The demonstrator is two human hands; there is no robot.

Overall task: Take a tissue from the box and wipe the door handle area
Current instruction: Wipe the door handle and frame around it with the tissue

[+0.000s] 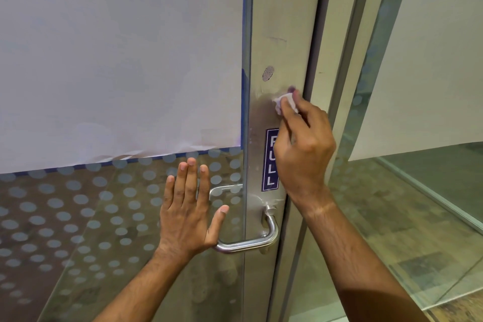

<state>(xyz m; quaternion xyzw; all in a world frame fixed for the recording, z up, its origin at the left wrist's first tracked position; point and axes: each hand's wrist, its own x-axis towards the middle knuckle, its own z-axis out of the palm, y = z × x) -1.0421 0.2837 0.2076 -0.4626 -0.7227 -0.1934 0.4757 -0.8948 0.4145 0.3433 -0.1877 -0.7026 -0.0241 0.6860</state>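
Two hands [188, 206], one tissue [283, 103], one door handle [251, 238], one PULL sticker [271, 159]

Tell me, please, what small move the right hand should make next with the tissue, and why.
Probably slide the tissue down the metal door stile, toward the door handle. The right hand presses it high on the stile, above the PULL sticker, so the handle below looks not yet wiped. The left hand lies flat on the glass, steadying the door.
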